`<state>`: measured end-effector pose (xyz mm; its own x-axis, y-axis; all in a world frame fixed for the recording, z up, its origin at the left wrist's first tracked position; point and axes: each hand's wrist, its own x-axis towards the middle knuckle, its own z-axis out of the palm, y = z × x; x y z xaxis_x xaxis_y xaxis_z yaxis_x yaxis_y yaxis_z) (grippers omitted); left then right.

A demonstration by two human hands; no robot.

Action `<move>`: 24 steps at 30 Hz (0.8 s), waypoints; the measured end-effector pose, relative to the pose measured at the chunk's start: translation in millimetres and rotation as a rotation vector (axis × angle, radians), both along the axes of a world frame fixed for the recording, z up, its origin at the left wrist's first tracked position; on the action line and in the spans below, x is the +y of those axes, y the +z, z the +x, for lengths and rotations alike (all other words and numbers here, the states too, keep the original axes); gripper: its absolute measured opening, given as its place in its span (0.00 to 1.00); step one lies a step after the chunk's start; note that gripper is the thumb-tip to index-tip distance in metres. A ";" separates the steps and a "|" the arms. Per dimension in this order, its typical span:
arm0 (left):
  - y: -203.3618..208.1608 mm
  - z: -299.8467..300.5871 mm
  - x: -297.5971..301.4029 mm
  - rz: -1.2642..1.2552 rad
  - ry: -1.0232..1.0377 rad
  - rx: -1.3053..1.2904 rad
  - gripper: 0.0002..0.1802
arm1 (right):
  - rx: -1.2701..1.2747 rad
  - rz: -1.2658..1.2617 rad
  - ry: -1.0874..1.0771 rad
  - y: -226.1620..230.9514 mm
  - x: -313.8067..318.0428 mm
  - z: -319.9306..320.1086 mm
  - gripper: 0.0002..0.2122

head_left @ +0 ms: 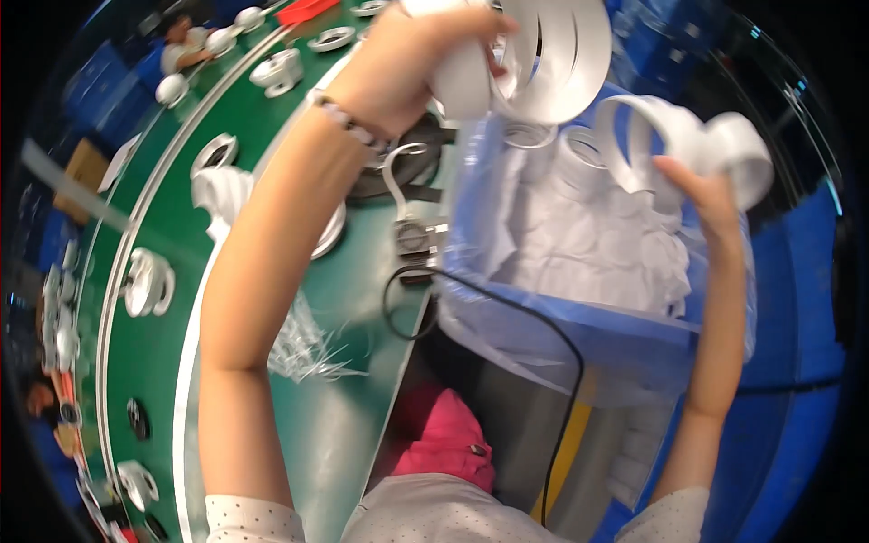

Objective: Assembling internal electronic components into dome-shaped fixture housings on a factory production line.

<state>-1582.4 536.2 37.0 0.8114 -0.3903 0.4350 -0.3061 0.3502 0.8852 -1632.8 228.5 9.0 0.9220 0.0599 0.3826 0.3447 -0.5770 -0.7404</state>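
My left hand [398,72] reaches across the bench to the top of the view, its fingers closed round white ring-shaped plastic housings [570,68]. Motion blurs those fingers, and the top edge cuts off some of the housings. On the right, my right hand [711,195] grips more white ring-shaped housings [674,131] above a bin [579,321] lined with blue plastic film. Inside the bin lie several white round parts [566,163], with white sheet-like material [588,244] around them.
A green conveyor [181,262] carries white housings [147,282] on the left. On the bench [335,335] are thin clear strips [308,344] and a small clamp-like device [414,237]. A black cable [579,380] hangs before the bin. Another person [186,45] sits across the conveyor.
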 end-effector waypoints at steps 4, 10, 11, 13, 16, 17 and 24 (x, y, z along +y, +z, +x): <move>13.7 -52.5 108.1 -0.081 0.074 -0.112 0.09 | -0.074 0.535 0.349 12.7 54.8 -39.7 0.25; -55.4 -136.1 212.6 -0.628 -0.035 0.297 0.07 | 0.341 1.359 1.056 -20.2 191.9 -66.7 0.25; -68.1 -149.2 231.8 -0.713 0.022 0.310 0.07 | 0.486 1.520 1.119 -34.9 224.4 -68.9 0.24; -92.5 -162.2 254.9 -0.880 0.061 0.353 0.07 | 0.600 1.652 1.152 -58.0 271.6 -71.3 0.21; -125.4 -186.2 284.2 -0.997 0.183 0.385 0.07 | 0.657 1.921 1.152 -113.1 333.7 -64.6 0.20; -136.6 -187.3 286.2 -1.040 0.141 0.396 0.07 | 0.631 1.986 1.131 -133.7 338.0 -59.8 0.20; -157.3 -206.5 306.9 -1.062 0.169 0.426 0.07 | 0.507 1.952 1.133 -170.1 325.9 -67.3 0.25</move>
<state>-1789.0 843.0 -120.3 0.9783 0.1353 0.1571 -0.1672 0.9629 0.2119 -1700.1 554.4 -161.1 0.8006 0.4139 0.4331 -0.4250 0.9020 -0.0764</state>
